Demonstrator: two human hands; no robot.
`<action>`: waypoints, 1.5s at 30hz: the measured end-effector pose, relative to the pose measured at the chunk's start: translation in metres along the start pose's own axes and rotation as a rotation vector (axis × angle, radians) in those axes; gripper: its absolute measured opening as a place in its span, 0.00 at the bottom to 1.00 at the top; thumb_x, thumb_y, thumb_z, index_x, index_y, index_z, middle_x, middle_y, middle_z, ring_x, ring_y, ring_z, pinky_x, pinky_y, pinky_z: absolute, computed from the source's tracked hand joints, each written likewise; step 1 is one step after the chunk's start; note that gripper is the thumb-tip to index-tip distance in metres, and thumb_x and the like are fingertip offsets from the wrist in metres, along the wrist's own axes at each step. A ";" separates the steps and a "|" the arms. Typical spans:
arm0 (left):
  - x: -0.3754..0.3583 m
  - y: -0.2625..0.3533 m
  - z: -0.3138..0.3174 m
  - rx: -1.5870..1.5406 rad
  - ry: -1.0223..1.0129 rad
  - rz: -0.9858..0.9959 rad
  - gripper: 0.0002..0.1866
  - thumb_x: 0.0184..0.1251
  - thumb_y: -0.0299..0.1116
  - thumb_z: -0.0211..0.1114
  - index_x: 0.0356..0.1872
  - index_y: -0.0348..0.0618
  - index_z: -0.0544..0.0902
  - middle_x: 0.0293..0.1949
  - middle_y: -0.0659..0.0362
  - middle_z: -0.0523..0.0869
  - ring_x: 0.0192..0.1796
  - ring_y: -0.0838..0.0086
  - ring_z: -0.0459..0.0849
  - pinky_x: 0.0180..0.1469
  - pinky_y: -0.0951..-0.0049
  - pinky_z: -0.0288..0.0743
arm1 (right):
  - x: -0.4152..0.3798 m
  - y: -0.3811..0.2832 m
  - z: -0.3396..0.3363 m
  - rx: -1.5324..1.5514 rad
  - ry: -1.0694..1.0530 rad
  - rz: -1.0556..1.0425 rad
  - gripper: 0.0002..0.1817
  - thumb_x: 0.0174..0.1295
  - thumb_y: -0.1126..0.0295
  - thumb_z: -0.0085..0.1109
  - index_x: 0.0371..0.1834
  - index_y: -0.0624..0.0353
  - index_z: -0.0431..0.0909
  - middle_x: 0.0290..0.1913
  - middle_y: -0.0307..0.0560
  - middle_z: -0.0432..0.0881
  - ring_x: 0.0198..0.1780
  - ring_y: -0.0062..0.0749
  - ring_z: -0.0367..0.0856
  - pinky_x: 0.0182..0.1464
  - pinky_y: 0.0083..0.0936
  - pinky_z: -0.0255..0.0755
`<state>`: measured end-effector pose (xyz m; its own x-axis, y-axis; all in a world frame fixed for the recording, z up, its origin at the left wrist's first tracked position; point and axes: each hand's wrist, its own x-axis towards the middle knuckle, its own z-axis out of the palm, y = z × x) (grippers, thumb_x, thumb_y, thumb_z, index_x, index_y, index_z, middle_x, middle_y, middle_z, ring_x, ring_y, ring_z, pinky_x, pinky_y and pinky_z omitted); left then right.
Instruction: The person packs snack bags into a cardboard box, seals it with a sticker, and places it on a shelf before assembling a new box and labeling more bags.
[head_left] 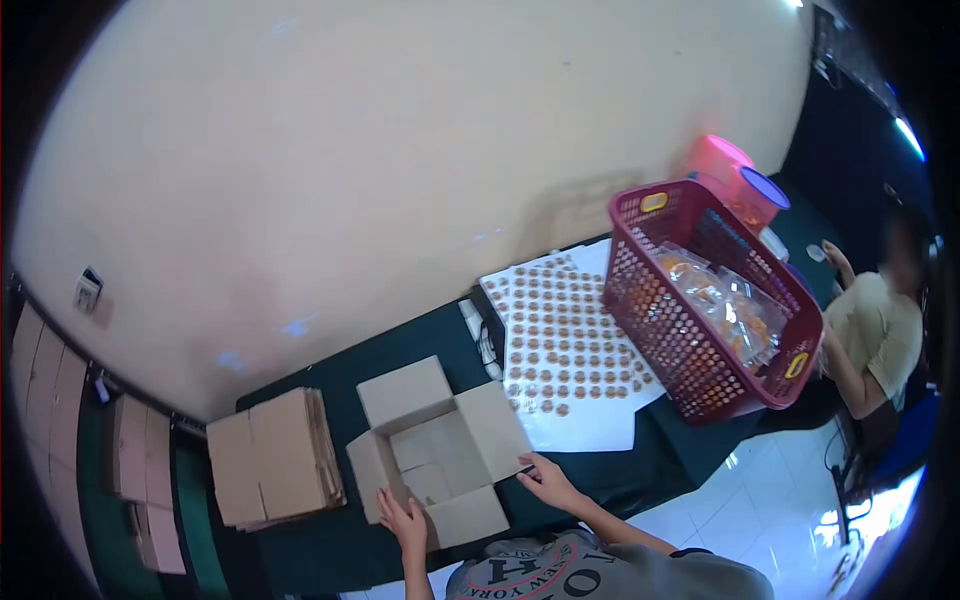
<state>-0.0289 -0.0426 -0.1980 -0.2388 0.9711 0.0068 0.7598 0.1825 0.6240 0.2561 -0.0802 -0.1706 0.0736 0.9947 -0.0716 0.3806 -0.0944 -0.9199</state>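
Observation:
An open cardboard box (435,455) stands on the dark green tablecloth in front of me, its flaps folded outward and no goods visible inside. My left hand (402,520) rests with fingers spread on the near left corner, where two flaps meet. On the right, my right hand (545,480) touches the edge of the right flap, thumb and fingers apart. Left of the box lies a stack of flattened cardboard boxes (268,455). White sheets with rows of round brown stickers (565,340) lie to the right of the box.
A maroon basket (665,345) holds clear packets (720,305). Behind it stand pink tubs (722,155), one with a purple lid (765,187). Another person (870,320) sits at the far right. More cartons (140,450) are at the far left, beside the wall.

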 end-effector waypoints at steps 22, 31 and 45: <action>-0.047 0.109 0.116 0.283 -0.316 0.247 0.51 0.50 0.39 0.67 0.68 0.34 0.41 0.63 0.43 0.63 0.65 0.56 0.64 0.65 0.45 0.42 | -0.035 -0.046 -0.262 0.480 -0.060 -0.228 0.13 0.68 0.68 0.45 0.38 0.65 0.79 0.35 0.42 0.81 0.38 0.20 0.77 0.44 0.20 0.70; -0.040 0.100 0.115 0.002 -0.266 0.154 0.47 0.45 0.36 0.69 0.66 0.40 0.51 0.60 0.45 0.67 0.62 0.55 0.66 0.65 0.49 0.46 | -0.025 -0.059 -0.477 -0.299 0.513 -0.080 0.13 0.61 0.65 0.53 0.40 0.66 0.75 0.36 0.49 0.81 0.38 0.33 0.79 0.43 0.26 0.71; -0.069 0.137 0.086 -0.159 -0.280 0.203 0.28 0.54 0.32 0.64 0.57 0.36 0.67 0.58 0.43 0.66 0.63 0.50 0.62 0.65 0.60 0.56 | 0.010 0.126 -0.525 -0.974 0.148 0.687 0.52 0.40 0.52 0.70 0.68 0.55 0.52 0.66 0.60 0.58 0.64 0.52 0.62 0.63 0.43 0.60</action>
<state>0.1433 -0.0714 -0.1804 0.0982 0.9935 -0.0571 0.6658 -0.0230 0.7458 0.7887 -0.1029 -0.0845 0.6152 0.7161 -0.3297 0.7527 -0.6579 -0.0246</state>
